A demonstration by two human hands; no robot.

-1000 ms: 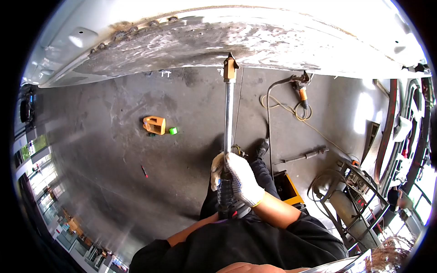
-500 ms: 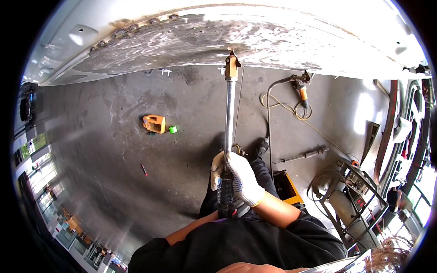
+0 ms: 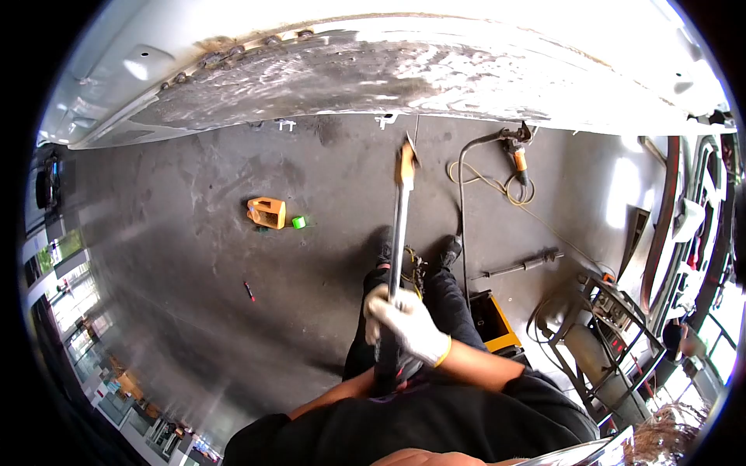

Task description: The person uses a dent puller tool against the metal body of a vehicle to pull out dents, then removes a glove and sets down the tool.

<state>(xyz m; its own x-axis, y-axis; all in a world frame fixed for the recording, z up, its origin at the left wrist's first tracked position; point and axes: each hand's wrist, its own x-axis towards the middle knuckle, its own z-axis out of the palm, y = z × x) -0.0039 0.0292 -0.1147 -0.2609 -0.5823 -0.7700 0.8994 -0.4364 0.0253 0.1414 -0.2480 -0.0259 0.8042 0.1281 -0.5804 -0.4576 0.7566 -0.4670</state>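
A slide hammer (image 3: pixel 399 233) with a long metal rod and a brass-coloured head (image 3: pixel 406 167) points away from my body. My right hand (image 3: pixel 408 322), in a white glove with a yellow cuff, is closed around the rod just ahead of the black grip. My left forearm reaches to the rear of that grip, close to my belly; the left hand (image 3: pixel 388 373) there is dark and partly hidden, and seems wrapped around it. Beyond the head lies a scraped, bare-metal vehicle panel (image 3: pixel 311 78), apart from the tip, which is blurred.
On the floor are a cut orange jug (image 3: pixel 268 213), a green cap (image 3: pixel 299 222), a red marker (image 3: pixel 249 291), and an orange-bodied grinder (image 3: pixel 520 161) with a yellow cord. A rod-like tool (image 3: pixel 521 264), a yellow-edged box (image 3: pixel 497 326) and a wheeled metal frame (image 3: pixel 614 342) stand right.
The slide hammer's tip has come off the panel and drawn back toward me, tilting slightly right. My right hand moved back with it. A glow at the tip is gone.
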